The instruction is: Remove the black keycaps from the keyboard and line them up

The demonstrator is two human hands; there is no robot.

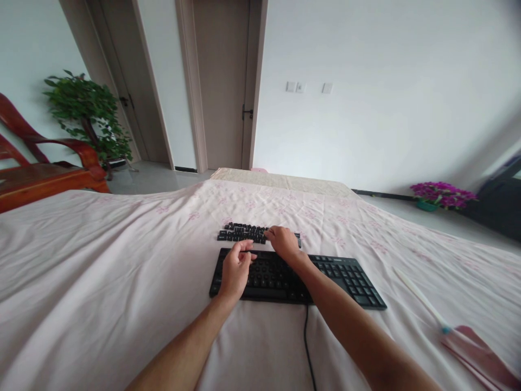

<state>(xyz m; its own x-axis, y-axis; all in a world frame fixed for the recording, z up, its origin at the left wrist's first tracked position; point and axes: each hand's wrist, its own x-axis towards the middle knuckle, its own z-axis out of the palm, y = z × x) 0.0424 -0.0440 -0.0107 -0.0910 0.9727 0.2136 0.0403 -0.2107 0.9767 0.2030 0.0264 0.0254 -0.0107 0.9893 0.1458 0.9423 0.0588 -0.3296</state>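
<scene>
Both my forearms [183, 347] stretched forward over the cloth-covered counter [101, 304], with a black cable [308, 347] running toward me between them. Just beyond lay the black keyboard [354, 279], flat on the cloth. My left hand [235, 270] hung over its left end, fingers bent toward the thumb; whether they pinched anything was too small to tell. My right hand [285, 243] reached across the keyboard's far edge, its fingertips at the loose keycaps [240, 234] grouped in rough rows on the cloth behind. I could not tell if it gripped one. My two hands were apart from each other.

I judged the work to be partway along. Much of the letter block appeared bare, showing small round seats, while the number pad [364, 288] and the long space bar [260, 292] looked covered. Those bare seats and the loose keycaps, sorted but detached, were what remained unmatched.

The keyboard's long axis ran left to right across my view, its right end slanting slightly nearer me. Its space-bar edge faced me, and the number pad sat at my right.
</scene>
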